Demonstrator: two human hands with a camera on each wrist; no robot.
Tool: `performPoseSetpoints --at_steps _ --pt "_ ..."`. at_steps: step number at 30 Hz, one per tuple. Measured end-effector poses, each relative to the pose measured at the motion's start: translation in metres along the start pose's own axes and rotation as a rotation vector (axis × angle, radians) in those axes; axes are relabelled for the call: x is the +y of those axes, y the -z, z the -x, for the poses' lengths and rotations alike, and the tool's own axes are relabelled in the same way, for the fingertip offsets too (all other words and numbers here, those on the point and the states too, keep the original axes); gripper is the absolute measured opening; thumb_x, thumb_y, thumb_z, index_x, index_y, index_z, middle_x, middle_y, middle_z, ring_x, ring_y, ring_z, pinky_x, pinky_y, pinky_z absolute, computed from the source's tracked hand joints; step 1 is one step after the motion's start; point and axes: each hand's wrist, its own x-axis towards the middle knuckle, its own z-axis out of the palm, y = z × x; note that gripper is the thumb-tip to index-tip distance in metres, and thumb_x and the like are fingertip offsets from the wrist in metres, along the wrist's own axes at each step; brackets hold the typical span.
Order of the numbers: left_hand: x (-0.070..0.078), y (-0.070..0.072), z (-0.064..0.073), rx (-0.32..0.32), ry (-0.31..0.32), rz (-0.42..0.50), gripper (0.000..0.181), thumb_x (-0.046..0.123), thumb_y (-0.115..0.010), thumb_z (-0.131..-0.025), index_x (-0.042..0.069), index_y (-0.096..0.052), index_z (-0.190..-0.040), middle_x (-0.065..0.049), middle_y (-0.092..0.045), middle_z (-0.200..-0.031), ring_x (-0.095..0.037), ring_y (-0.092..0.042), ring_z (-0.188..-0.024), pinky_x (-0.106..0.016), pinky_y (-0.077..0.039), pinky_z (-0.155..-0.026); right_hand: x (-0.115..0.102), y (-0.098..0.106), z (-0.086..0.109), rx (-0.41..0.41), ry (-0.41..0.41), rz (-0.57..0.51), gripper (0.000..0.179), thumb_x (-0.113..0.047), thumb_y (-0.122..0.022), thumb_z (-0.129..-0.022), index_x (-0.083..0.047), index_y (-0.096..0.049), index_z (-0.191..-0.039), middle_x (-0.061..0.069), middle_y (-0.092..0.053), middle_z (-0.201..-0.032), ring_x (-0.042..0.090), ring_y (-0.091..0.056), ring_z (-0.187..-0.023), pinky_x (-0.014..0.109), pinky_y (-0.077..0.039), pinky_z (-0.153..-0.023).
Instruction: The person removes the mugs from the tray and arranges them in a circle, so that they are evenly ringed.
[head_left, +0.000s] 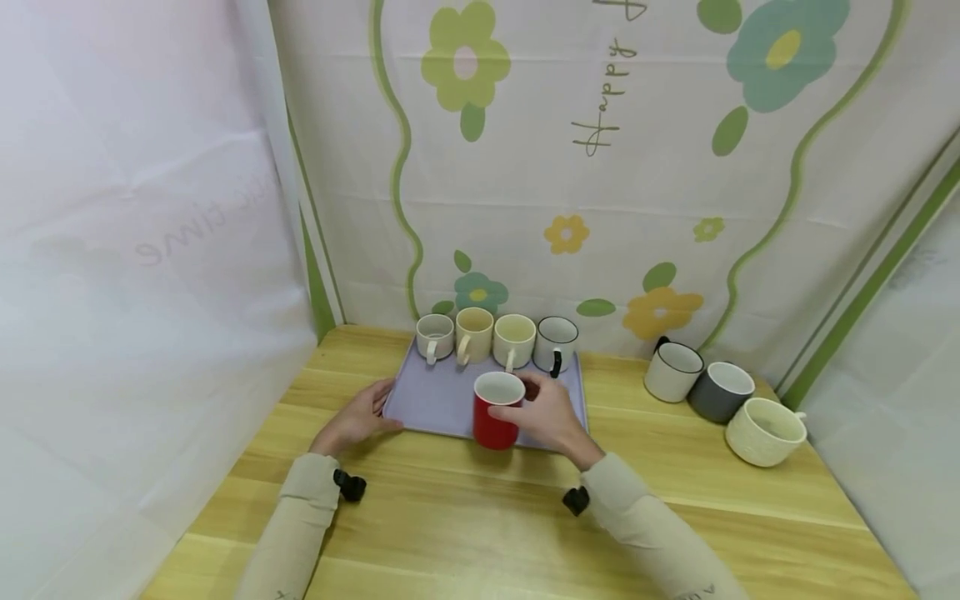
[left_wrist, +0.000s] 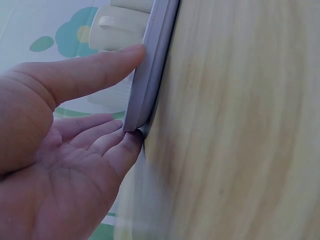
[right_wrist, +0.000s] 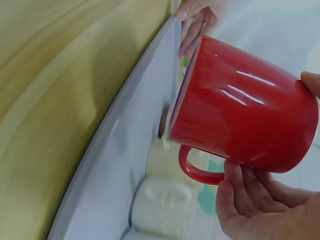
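Observation:
My right hand [head_left: 551,410] holds a red mug [head_left: 495,423] with a white inside, opening upward, between thumb and fingers. In the right wrist view the red mug [right_wrist: 245,105] hangs above the lilac tray, its handle [right_wrist: 197,172] beside the curled fingers. My left hand [head_left: 362,417] grips the near left corner of the lilac tray [head_left: 435,400]. Seen from the left wrist, the thumb lies on the tray rim [left_wrist: 145,85] and the fingertips touch beneath the corner. Along the tray's back stand a small white mug [head_left: 435,333], a peach mug [head_left: 475,329], a cream mug [head_left: 515,335] and a black-rimmed white mug [head_left: 557,340].
On the wooden table [head_left: 450,517], right of the tray, stand a black-rimmed white mug [head_left: 669,377], a dark grey mug [head_left: 716,398] and a textured cream mug [head_left: 757,442]. A flowered cloth [head_left: 525,183] hangs behind the tray, with white cloth [head_left: 150,333] at the left.

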Motion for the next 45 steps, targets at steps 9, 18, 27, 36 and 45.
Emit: performPoseSetpoints --at_steps 9,18,27,36,45 --pt "-0.002 -0.001 0.001 -0.005 0.007 -0.001 0.096 0.005 -0.075 -0.096 -0.001 -0.012 -0.168 -0.022 -0.007 -0.178 -0.042 -0.012 -0.164 -0.053 -0.023 -0.133 0.028 0.081 0.053 0.084 -0.102 0.1 0.072 -0.039 -0.095 -0.078 -0.008 -0.067 -0.136 0.013 -0.074 -0.124 0.03 -0.071 -0.115 0.031 -0.063 -0.091" --pt "0.001 0.0 0.001 -0.015 0.007 0.031 0.095 0.003 -0.074 -0.097 -0.001 -0.011 -0.168 -0.022 -0.005 -0.178 -0.042 -0.01 -0.164 -0.054 -0.021 -0.133 0.057 0.161 0.112 0.217 -0.226 0.269 0.076 -0.042 -0.091 -0.083 -0.001 -0.063 -0.141 0.023 -0.072 -0.13 0.011 -0.073 -0.106 0.009 -0.054 -0.078" --pt "-0.003 0.0 0.0 -0.018 -0.004 0.041 0.095 0.002 -0.073 -0.097 -0.003 -0.01 -0.168 -0.024 -0.004 -0.177 -0.043 -0.009 -0.164 -0.054 -0.022 -0.133 0.092 0.226 0.17 0.388 -0.359 0.413 0.078 -0.049 -0.089 -0.082 0.001 -0.064 -0.137 0.003 -0.079 -0.105 -0.024 -0.047 -0.078 0.007 -0.045 -0.063" --pt "-0.005 0.002 -0.003 -0.014 0.009 0.036 0.1 0.005 -0.077 -0.095 -0.002 -0.009 -0.168 -0.024 -0.003 -0.177 -0.044 -0.008 -0.164 -0.054 -0.021 -0.133 0.121 0.269 0.194 0.55 -0.509 0.402 0.089 -0.052 -0.087 -0.083 0.01 -0.058 -0.139 -0.004 -0.072 -0.089 -0.021 -0.043 -0.066 0.01 -0.045 -0.055" --pt "-0.003 0.0 0.0 -0.008 0.007 0.031 0.096 0.004 -0.074 -0.097 -0.001 -0.01 -0.169 -0.023 -0.004 -0.178 -0.043 -0.008 -0.164 -0.054 -0.021 -0.134 0.138 0.28 0.192 0.584 -0.691 0.379 0.093 -0.063 -0.087 -0.078 0.004 -0.06 -0.138 0.009 -0.075 -0.093 -0.014 -0.04 -0.063 0.015 -0.041 -0.056"
